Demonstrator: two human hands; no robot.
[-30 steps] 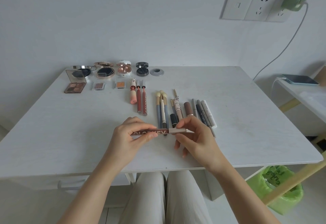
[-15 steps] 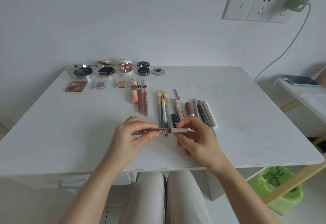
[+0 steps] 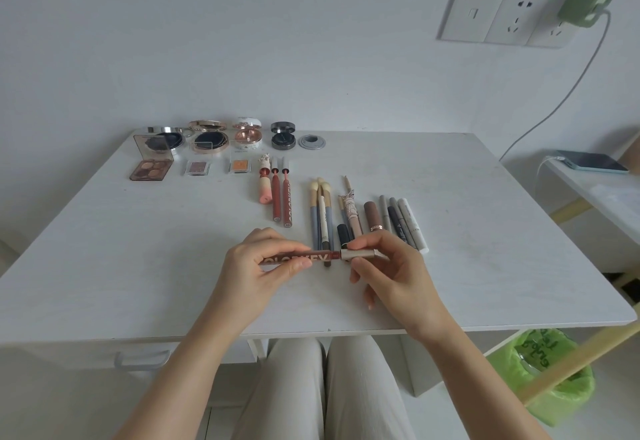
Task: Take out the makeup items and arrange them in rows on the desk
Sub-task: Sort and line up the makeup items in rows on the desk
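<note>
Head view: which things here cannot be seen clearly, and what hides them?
- lip gloss tube: first letters of its label, covered by the left hand; cap end partly under the right hand.
- pencils: print too small to read.
- green bin: crossed by a wooden bar, partly under the desk.

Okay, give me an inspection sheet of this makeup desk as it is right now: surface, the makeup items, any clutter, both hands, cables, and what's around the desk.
Surface: white desk, a drawer handle under its front edge.
Job's things: open compacts in the back row; eyeshadow palettes in front of them; lip tubes mid-desk; brushes and pencils side by side to their right; a lip gloss tube held level above the desk.
Clutter: nothing seen.
Hands: left hand pinches the tube's brown lettered body; right hand pinches its beige cap.
Cables: a grey cable from the green charger to the phone.
Surroundings: wall sockets; green-lined bin.
</note>
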